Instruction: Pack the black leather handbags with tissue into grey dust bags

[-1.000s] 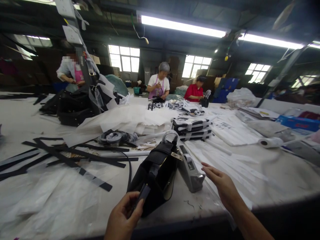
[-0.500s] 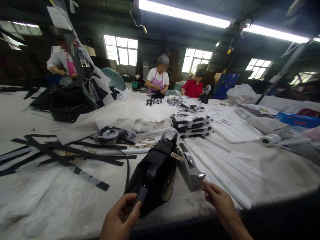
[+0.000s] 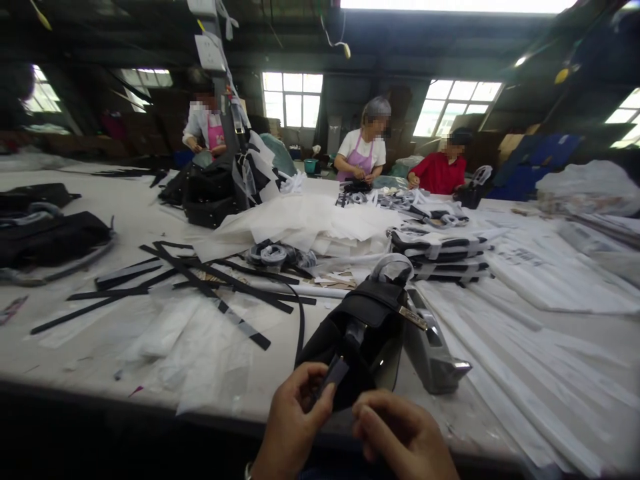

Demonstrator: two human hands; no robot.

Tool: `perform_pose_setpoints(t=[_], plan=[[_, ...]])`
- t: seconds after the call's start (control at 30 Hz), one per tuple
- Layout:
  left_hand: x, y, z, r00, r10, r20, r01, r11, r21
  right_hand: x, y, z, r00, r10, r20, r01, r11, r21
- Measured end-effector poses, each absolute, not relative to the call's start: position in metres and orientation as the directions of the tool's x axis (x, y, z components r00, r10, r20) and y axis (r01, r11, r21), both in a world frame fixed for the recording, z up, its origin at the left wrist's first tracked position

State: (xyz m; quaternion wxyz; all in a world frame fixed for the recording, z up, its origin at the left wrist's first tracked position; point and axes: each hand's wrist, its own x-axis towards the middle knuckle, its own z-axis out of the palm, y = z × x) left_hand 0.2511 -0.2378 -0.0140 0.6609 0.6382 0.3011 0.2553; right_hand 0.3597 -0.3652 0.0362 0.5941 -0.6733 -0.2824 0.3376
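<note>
A black handbag point(image 3: 363, 303) with a gold-coloured clasp lies at the table's near edge, its flap up and a wrapped handle at its far end. My left hand point(image 3: 299, 415) is closed around a dark strap point(image 3: 336, 375) at the bag's near side, pinching it between thumb and fingers. Just right of the strap is my right hand point(image 3: 403, 433), its thumb and fingertips pressed together; whatever they hold is too small or hidden to make out. A grey tape dispenser point(image 3: 434, 357) stands against the bag's right side.
Black strips point(image 3: 240, 293) and clear plastic sheets point(image 3: 185, 353) lie on the left. White paper sheets point(image 3: 310, 217) and stacked wrapped black pieces point(image 3: 440, 253) are beyond the bag. White sleeves point(image 3: 540, 373) cover the right. Several co-workers, one in a red top point(image 3: 440, 172), work across the table.
My right hand has moved from the tape dispenser's cutting end leftward to beside the left hand. My left hand still grips the strap. The view has turned left.
</note>
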Motion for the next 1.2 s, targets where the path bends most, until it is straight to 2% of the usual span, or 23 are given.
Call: perform_pose_setpoints(t=[0.1, 0.23, 0.37, 0.57, 0.7, 0.77, 0.87, 1.03, 1.2], plan=[[0.249, -0.237, -0.013, 0.709, 0.704, -0.041, 0.039, 0.018, 0.999, 0.358, -0.339, 0.036, 0.629, 0.773, -0.081, 0.107, -0.19, -0.976], [0.246, -0.235, -0.011, 0.72, 0.694, -0.015, 0.054, -0.034, 0.998, 0.36, -0.328, 0.029, 0.675, 0.738, -0.018, 0.311, -0.307, -0.9], [0.245, -0.233, -0.011, 0.719, 0.694, 0.024, 0.048, -0.084, 0.995, 0.357, -0.326, 0.029, 0.695, 0.719, 0.026, 0.427, -0.383, -0.819], [0.245, -0.236, -0.013, 0.707, 0.707, 0.006, -0.017, 0.01, 1.0, 0.358, -0.323, 0.032, 0.692, 0.72, -0.048, 0.395, -0.433, -0.81], [0.242, -0.237, -0.011, 0.666, 0.742, 0.073, -0.02, -0.081, 0.997, 0.363, -0.329, 0.031, 0.628, 0.769, -0.121, 0.312, -0.392, -0.866], [0.241, -0.235, -0.01, 0.697, 0.715, 0.045, -0.062, -0.002, 0.998, 0.367, -0.333, 0.03, 0.538, 0.831, -0.144, 0.246, -0.317, -0.916], [0.242, -0.231, -0.01, 0.764, 0.642, -0.063, -0.111, 0.227, 0.968, 0.37, -0.34, 0.029, 0.457, 0.876, -0.154, 0.163, -0.252, -0.954], [0.244, -0.23, -0.01, 0.818, 0.535, -0.212, -0.092, 0.484, 0.87, 0.364, -0.343, 0.026, 0.538, 0.834, -0.119, 0.222, -0.276, -0.935], [0.244, -0.227, -0.01, 0.848, 0.466, -0.255, -0.052, 0.551, 0.833, 0.354, -0.338, 0.016, 0.653, 0.756, -0.053, 0.229, -0.264, -0.937]])
